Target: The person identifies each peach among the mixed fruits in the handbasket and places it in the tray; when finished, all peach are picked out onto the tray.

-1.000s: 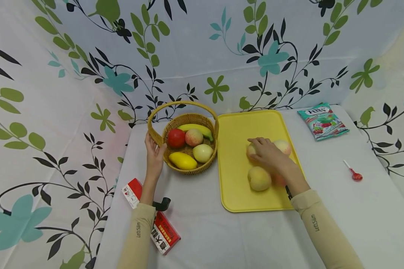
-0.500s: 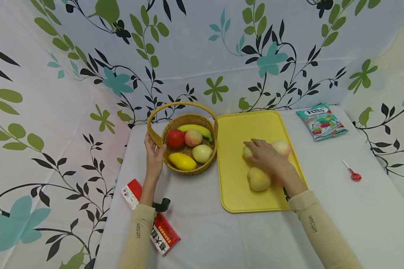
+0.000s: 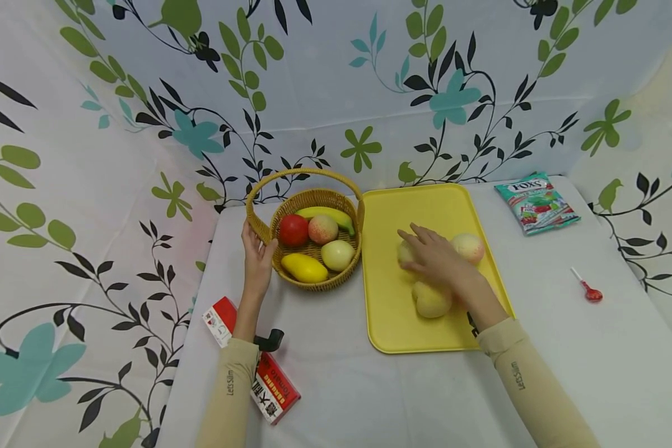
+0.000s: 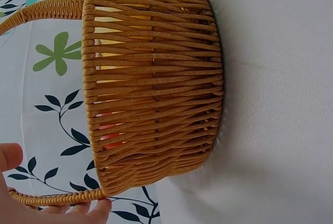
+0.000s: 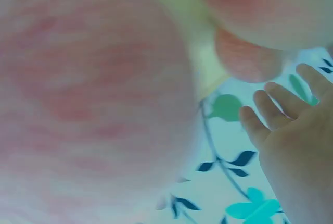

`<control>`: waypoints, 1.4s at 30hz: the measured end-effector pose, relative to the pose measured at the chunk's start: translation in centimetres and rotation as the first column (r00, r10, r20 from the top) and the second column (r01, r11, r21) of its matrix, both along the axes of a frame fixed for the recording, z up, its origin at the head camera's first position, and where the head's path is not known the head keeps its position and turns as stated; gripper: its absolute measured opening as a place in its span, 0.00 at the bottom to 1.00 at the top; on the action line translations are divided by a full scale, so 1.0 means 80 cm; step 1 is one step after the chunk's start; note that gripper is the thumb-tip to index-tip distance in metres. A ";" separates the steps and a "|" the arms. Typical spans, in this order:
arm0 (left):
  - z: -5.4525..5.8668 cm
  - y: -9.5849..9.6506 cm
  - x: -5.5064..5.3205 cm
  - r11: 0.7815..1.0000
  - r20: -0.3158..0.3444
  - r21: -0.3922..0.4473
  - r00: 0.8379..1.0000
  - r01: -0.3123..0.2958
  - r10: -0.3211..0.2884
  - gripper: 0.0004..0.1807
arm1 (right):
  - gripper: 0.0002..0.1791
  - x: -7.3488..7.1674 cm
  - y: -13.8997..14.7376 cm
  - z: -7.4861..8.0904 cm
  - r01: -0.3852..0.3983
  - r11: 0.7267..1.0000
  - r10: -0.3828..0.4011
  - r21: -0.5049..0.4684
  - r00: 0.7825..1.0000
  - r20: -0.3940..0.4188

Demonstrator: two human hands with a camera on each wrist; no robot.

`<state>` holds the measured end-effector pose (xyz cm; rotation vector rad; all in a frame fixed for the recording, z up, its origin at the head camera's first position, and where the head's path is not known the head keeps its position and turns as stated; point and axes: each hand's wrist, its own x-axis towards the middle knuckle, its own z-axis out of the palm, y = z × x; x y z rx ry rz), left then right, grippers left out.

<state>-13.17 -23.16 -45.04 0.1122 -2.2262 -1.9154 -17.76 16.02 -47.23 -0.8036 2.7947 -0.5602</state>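
Note:
My left hand holds the wicker basket where its handle meets the left rim; in the left wrist view the thumb and fingers lie on either side of the handle. Inside the basket are a banana, a red round fruit, a peach, a pale round fruit and a yellow mango. Over the yellow tray my right hand hovers with fingers spread, partly covering a peach. Close by are a yellowish peach and a pinkish one.
To the tray's right lie a FOX'S candy bag and a red lollipop. A red and white box and a tomato-labelled box lie beside and under the left forearm. A patterned cloth hangs behind the table.
My right hand has shifted slightly left over the tray, and its fingers are more spread. The left hand and the basket stay where they were.

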 end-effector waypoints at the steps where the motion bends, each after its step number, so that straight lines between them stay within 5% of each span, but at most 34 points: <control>1: 0.000 0.000 0.000 1.000 -0.001 0.000 1.000 0.001 -0.001 0.45 | 0.42 0.001 -0.005 0.005 -0.015 1.000 0.015 -0.008 1.000 -0.014; 10: 0.001 0.000 -0.004 1.000 -0.008 -0.006 1.000 0.007 -0.007 0.45 | 0.41 0.003 -0.081 0.047 -0.158 0.987 0.155 -0.026 0.984 -0.091; 19: 0.004 0.002 -0.008 1.000 -0.012 -0.007 1.000 0.010 -0.010 0.45 | 0.33 0.003 -0.140 0.072 -0.004 0.976 0.089 0.217 0.920 -0.382; 29: 0.004 0.002 -0.006 1.000 0.000 -0.015 1.000 0.006 -0.006 0.45 | 0.33 -0.029 -0.177 0.047 -0.148 0.981 0.175 0.122 0.950 -0.259; 42: -0.005 0.002 0.001 1.000 -0.019 0.004 1.000 -0.007 0.007 0.45 | 0.41 -0.051 -0.232 0.025 -0.115 0.990 0.120 0.080 0.990 -0.070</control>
